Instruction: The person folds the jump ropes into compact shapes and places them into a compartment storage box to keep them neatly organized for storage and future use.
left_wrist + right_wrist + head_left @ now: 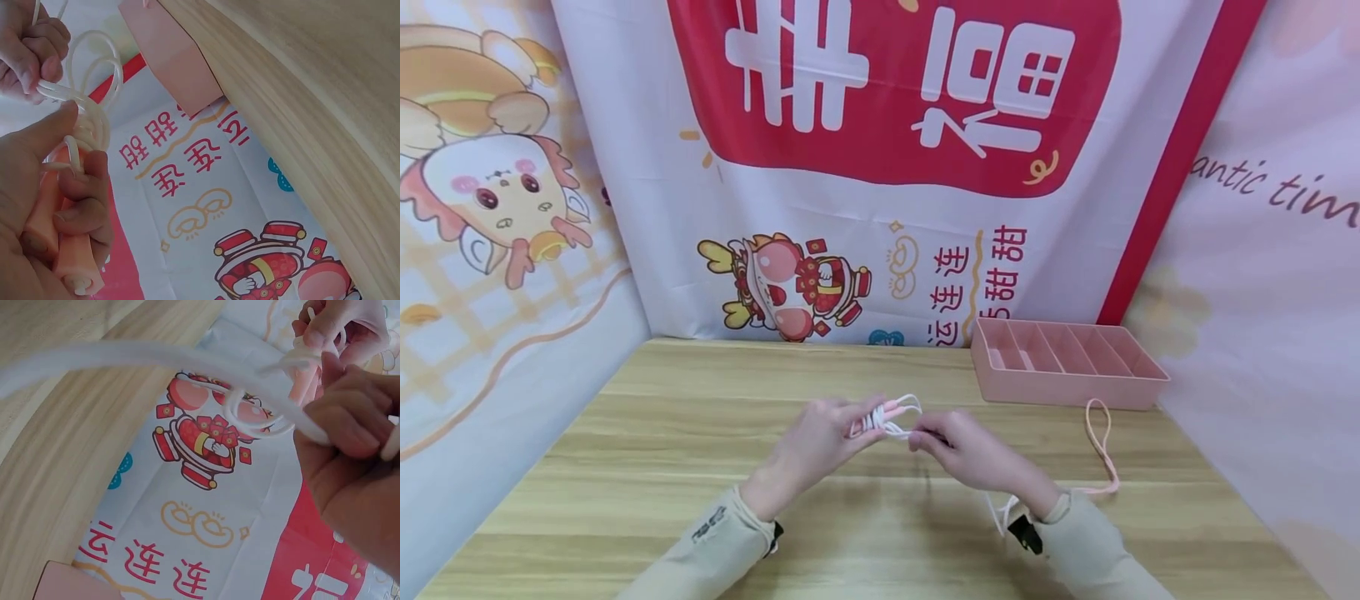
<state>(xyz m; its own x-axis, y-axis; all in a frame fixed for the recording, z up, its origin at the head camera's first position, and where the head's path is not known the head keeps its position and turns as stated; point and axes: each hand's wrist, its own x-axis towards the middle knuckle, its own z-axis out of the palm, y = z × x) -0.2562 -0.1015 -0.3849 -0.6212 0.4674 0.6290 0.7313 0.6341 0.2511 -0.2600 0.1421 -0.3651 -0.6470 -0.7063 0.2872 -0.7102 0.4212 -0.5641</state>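
Note:
My left hand (820, 437) grips a jump rope's two pink handles (78, 259) side by side above the table. White cord (94, 122) is wound around the handles, with loose loops standing out beyond the fingers. To the right, my right hand (973, 450) pinches the white cord a short way from the bundle, its fingers curled. In the right wrist view, a length of cord (156, 355) runs from this hand across the picture. More cord hangs below the right wrist to the table. The handles' far ends are partly hidden by the wraps.
A pink divided box (1067, 390) with several compartments stands at the table's back right. In front of it lies a looped pink cord (1108, 467) near the right forearm. Printed cloths (880, 208) hang behind and on both sides of the wooden table (700, 400).

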